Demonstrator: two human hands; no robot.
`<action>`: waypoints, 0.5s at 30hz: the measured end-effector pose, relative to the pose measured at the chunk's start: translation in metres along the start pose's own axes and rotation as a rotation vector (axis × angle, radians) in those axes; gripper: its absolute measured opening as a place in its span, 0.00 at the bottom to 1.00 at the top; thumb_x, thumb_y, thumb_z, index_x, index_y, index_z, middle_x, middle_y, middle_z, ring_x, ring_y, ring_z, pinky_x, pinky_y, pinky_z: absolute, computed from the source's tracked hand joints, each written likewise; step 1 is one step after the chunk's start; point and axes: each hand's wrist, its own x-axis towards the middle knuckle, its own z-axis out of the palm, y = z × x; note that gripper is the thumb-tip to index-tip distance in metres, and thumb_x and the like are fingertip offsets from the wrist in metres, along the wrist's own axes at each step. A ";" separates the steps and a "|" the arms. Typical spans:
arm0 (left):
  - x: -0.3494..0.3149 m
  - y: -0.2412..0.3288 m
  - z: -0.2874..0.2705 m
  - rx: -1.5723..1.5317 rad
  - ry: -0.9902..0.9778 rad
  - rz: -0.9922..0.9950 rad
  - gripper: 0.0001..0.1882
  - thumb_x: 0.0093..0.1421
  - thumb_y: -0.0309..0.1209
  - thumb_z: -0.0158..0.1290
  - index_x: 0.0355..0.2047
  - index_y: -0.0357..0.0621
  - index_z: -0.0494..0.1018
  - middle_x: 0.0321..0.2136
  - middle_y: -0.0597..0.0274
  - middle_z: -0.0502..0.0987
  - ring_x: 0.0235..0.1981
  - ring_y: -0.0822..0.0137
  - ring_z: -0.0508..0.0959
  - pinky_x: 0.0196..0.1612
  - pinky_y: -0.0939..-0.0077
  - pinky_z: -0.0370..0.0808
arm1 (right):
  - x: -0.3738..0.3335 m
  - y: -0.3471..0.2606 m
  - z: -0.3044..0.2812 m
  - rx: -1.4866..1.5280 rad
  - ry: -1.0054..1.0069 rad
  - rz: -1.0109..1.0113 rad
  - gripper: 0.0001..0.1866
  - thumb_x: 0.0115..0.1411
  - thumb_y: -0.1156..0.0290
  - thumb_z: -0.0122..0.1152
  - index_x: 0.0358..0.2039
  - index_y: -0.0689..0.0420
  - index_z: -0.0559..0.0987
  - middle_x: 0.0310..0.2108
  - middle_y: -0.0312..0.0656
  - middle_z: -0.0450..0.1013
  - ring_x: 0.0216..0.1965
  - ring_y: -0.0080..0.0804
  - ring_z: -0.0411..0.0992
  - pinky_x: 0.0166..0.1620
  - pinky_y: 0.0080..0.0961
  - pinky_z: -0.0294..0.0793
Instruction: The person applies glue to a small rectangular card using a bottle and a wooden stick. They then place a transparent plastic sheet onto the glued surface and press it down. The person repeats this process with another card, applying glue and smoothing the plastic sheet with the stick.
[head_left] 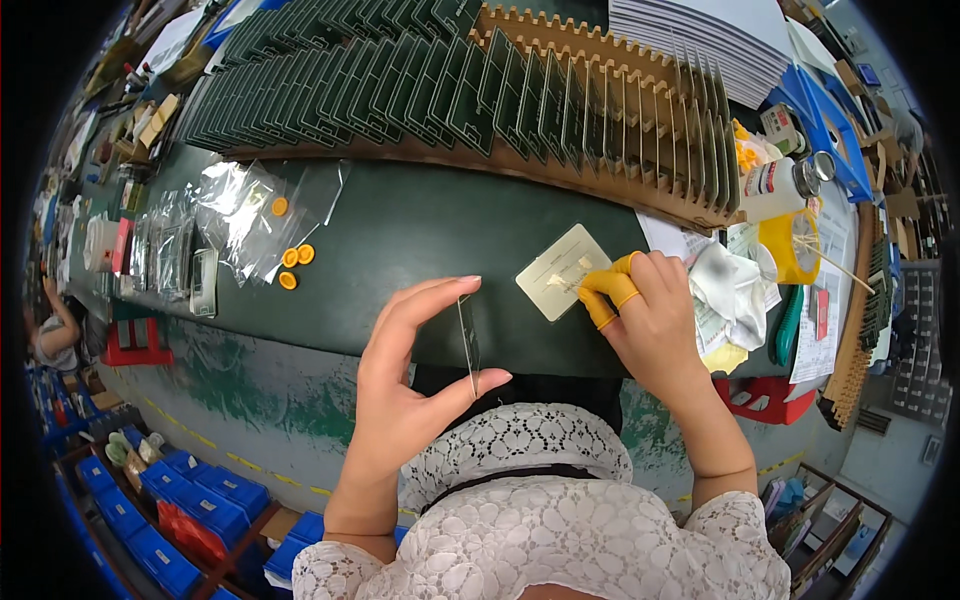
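Glass strip [468, 343] pinched edge-on in left hand [405, 390], index at 12 o'clock end, thumb at 6; long axis near vertical. Right hand [655, 325], two yellow-cotted fingers [608, 290] pressing pale card [562, 271] on green desk [420, 230], at 2 o'clock from strip. Four yellow caps [293, 258]; one cloth [735, 290].

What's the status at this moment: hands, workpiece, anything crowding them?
Left hand pinches thin glass panel edge-on by its ends. Right hand, yellow finger cots, presses pale card on green bench. White cloth beside right hand.
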 end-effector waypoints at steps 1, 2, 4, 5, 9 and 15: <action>0.000 0.000 -0.001 -0.005 0.004 0.000 0.36 0.44 0.25 0.73 0.55 0.39 0.74 0.54 0.56 0.77 0.56 0.58 0.75 0.60 0.65 0.68 | 0.001 -0.001 -0.001 0.009 -0.002 0.014 0.18 0.39 0.76 0.74 0.32 0.61 0.76 0.35 0.44 0.68 0.35 0.43 0.66 0.38 0.39 0.64; -0.001 -0.001 0.000 -0.010 0.008 0.001 0.36 0.44 0.25 0.73 0.55 0.40 0.74 0.54 0.56 0.77 0.56 0.58 0.75 0.60 0.65 0.69 | 0.001 -0.002 -0.002 0.017 -0.005 0.028 0.18 0.40 0.76 0.74 0.32 0.61 0.77 0.34 0.43 0.68 0.35 0.43 0.66 0.38 0.39 0.64; -0.001 0.002 -0.001 -0.006 0.013 -0.002 0.35 0.44 0.24 0.73 0.55 0.40 0.74 0.53 0.55 0.77 0.56 0.58 0.75 0.60 0.65 0.69 | 0.004 -0.004 -0.007 0.058 0.019 0.060 0.17 0.42 0.76 0.74 0.33 0.60 0.77 0.34 0.42 0.68 0.34 0.43 0.66 0.38 0.38 0.64; -0.001 0.002 0.000 -0.006 0.010 -0.006 0.35 0.44 0.24 0.73 0.55 0.41 0.74 0.53 0.55 0.77 0.56 0.57 0.75 0.60 0.65 0.69 | 0.004 -0.006 -0.011 0.082 0.040 0.083 0.16 0.43 0.76 0.74 0.34 0.59 0.78 0.33 0.41 0.69 0.34 0.42 0.66 0.38 0.38 0.64; 0.002 0.003 0.005 -0.041 0.007 0.017 0.35 0.45 0.24 0.72 0.56 0.42 0.75 0.52 0.54 0.77 0.55 0.56 0.75 0.60 0.64 0.70 | 0.002 -0.012 -0.022 0.373 0.080 0.261 0.13 0.48 0.78 0.73 0.33 0.58 0.79 0.31 0.40 0.71 0.33 0.39 0.69 0.37 0.33 0.68; 0.006 0.009 0.007 0.023 -0.091 0.063 0.37 0.46 0.21 0.72 0.57 0.40 0.72 0.55 0.55 0.74 0.58 0.60 0.73 0.63 0.66 0.68 | 0.002 -0.035 -0.044 0.753 0.099 0.266 0.13 0.48 0.79 0.75 0.34 0.59 0.80 0.30 0.38 0.74 0.30 0.31 0.70 0.34 0.24 0.70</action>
